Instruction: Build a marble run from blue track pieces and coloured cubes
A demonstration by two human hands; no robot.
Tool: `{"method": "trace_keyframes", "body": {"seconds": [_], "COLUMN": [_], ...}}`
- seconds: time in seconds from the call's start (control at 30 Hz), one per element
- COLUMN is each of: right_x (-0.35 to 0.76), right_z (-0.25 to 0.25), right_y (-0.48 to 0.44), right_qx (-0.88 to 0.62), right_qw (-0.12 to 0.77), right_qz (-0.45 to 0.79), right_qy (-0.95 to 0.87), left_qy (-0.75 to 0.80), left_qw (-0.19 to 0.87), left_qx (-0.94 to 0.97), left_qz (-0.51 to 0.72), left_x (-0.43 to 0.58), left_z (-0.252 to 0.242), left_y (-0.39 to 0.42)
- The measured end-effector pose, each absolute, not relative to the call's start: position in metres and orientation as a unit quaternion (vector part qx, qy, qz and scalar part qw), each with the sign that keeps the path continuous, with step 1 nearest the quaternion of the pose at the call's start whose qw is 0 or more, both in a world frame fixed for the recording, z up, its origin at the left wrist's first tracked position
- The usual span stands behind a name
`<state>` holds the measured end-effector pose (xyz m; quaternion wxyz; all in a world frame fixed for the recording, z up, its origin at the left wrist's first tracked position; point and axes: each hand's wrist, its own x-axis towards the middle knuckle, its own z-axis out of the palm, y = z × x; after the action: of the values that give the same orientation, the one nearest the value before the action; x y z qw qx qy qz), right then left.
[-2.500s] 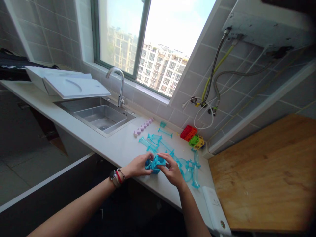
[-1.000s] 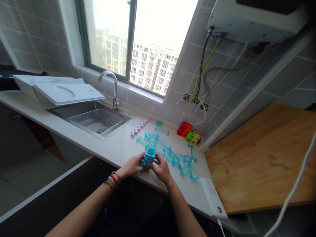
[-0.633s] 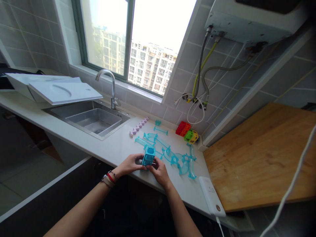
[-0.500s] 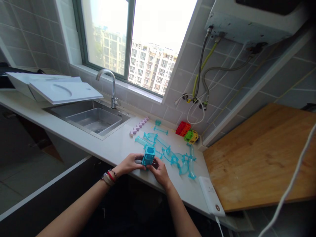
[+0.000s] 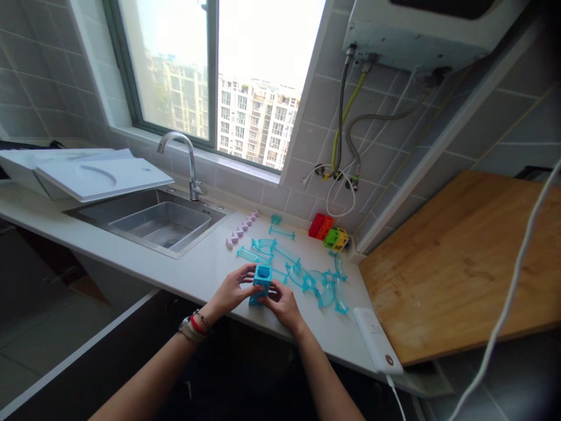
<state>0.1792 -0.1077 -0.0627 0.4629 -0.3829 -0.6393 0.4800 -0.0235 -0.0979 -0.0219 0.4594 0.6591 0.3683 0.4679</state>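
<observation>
Between my hands, near the counter's front edge, stands a blue toy block (image 5: pixel 262 277) with a round hole in its top face. My left hand (image 5: pixel 234 287) grips it from the left, thumb across its front. From the right, the fingers of my right hand (image 5: pixel 283 304) close on its lower part; some fingertips are hidden behind it. Clear blue track pieces (image 5: pixel 302 275) lie spread just beyond and to the right. A row of small pale purple pieces (image 5: pixel 242 229) lies farther back on the left.
Red, green and yellow blocks (image 5: pixel 322 226) stand by the wall. A sink (image 5: pixel 175 225) with a faucet (image 5: pixel 193 169) is at left, white foam packaging (image 5: pixel 103 178) beside it. At right are a white power bank-like device (image 5: pixel 377 339), its cable and a wooden board (image 5: pixel 464 269).
The blue block has turned more upright, so its holed top now faces up towards me. My left thumb has moved up onto its front. The whole view has shifted slightly.
</observation>
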Motion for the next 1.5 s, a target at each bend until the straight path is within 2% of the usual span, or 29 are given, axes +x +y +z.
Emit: {"method": "trace_keyframes", "body": {"seconds": [0.67, 0.93, 1.2, 1.5], "right_x": [0.177, 0.178, 0.178, 0.174], "right_z": [-0.060, -0.059, -0.056, -0.056], "right_y": [-0.106, -0.107, -0.106, -0.105], "right_qx": [-0.376, -0.364, -0.365, -0.368], "right_qw": [0.493, 0.466, 0.453, 0.449], "right_qz": [0.451, 0.421, 0.399, 0.369], "right_qy": [-0.642, -0.688, -0.710, -0.726], "left_qy": [0.407, 0.416, 0.403, 0.418], "left_qw": [0.439, 0.478, 0.487, 0.488], "left_qx": [0.650, 0.671, 0.702, 0.655], "left_qz": [0.468, 0.385, 0.329, 0.398], "left_x": [-0.018, -0.037, -0.039, -0.039], "left_z": [-0.018, -0.024, -0.006, -0.027], "left_y": [-0.089, -0.087, -0.086, -0.094]}}
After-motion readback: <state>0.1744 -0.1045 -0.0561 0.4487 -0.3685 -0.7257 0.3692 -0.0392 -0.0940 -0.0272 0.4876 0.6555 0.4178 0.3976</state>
